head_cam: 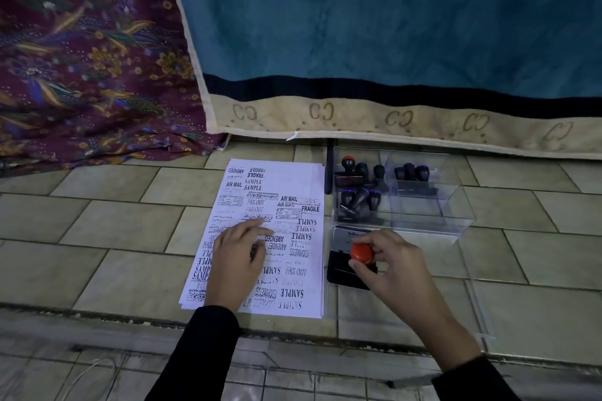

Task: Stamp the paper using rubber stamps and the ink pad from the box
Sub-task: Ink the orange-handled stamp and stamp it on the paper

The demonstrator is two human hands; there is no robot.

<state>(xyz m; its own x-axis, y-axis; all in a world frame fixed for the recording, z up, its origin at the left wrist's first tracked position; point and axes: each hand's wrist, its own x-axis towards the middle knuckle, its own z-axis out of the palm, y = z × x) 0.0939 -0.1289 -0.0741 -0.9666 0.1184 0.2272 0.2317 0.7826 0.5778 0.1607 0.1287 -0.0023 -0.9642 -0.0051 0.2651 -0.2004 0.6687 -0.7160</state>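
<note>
– Paper (293, 257), a white stack crowded with black stamped words, lay where?
– On the pale tiled floor (97, 238), just left of the black ink pad (340, 272) and the clear plastic box (456, 221) beyond it.
– And the person's left hand (237, 257)?
– It rested flat on the top sheet, fingers relaxed and slightly apart, the forefinger stretched forward.
– The right hand (391, 265)?
– Its fingers and thumb were curled round the rubber stamp with the round red knob (362, 253), which was held down on the pad.
– Other stamps?
– Dark-handled rubber stamps (358, 195) stood and lay in the box's compartments.
</note>
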